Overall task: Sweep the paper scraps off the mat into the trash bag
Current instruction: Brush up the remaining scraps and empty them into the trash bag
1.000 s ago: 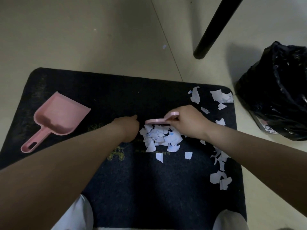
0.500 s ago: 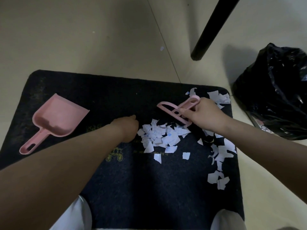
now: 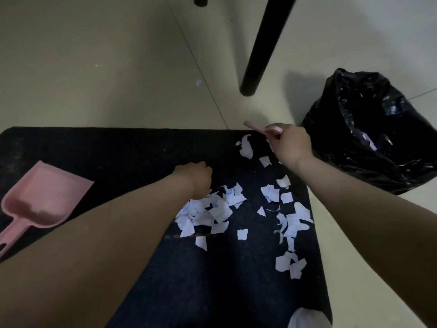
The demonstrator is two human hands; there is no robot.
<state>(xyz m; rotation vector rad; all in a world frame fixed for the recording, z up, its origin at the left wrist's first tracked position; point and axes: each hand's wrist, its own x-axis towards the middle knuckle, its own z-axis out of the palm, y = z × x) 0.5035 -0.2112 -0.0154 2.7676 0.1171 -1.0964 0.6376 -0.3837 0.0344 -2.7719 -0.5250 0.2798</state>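
White paper scraps (image 3: 210, 213) lie in a heap at the middle of the dark mat (image 3: 132, 150), with more scraps (image 3: 289, 217) strewn down its right side and a few near the far right corner. My right hand (image 3: 289, 144) is at that far right corner, shut on a small pink brush (image 3: 259, 129) that pokes out to the left. My left hand (image 3: 195, 177) rests as a fist on the mat, touching the heap's left edge. A pink dustpan (image 3: 45, 200) lies on the mat at the left. The black trash bag (image 3: 369, 129) stands on the floor right of the mat.
A black furniture leg (image 3: 259, 55) stands on the pale tiled floor beyond the mat's far right corner, close to the bag. One stray scrap (image 3: 198, 82) lies on the floor behind the mat. A white shoe tip (image 3: 307, 319) shows at the bottom right.
My right hand has carried the brush from the heap at the mat's middle up and right to the far right corner. The left fist and the dustpan have stayed put.
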